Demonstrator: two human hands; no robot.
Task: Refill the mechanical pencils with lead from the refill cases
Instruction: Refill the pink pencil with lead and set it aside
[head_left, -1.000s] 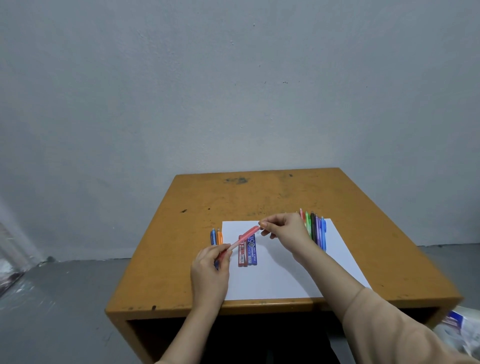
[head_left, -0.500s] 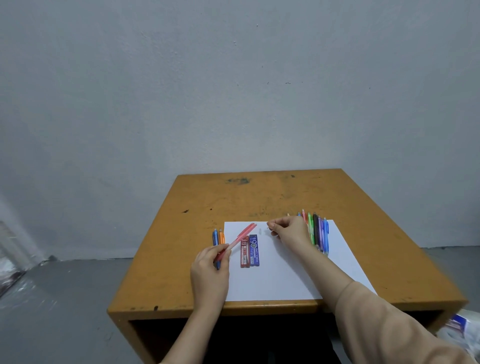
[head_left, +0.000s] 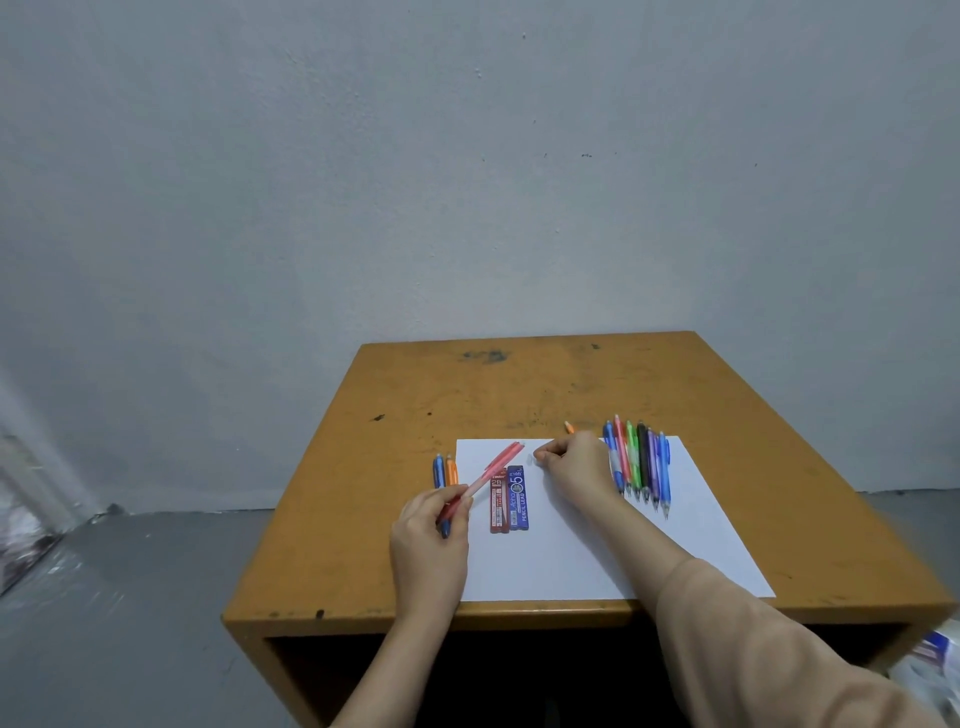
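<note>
Scuffed orange-brown table (head_left: 519, 384), dark smudges near far edge. White paper sheet (head_left: 597, 551) flat on near-right part. On bare wood just left of sheet: blue pencil (head_left: 439, 470) and orange pencil (head_left: 452, 470), side by side. Just beyond sheet's far edge: small orange piece (head_left: 570, 427).

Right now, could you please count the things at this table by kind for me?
Mechanical pencils: 9 (blue pencil and orange pencil left of the sheet, pink pencil in the left hand, 6 in the row of pencils)
Lead refill cases: 2 (red case, blue case)
Paper sheet: 1
Total: 12, leaving out an orange tip half hidden beyond the right hand.
</note>
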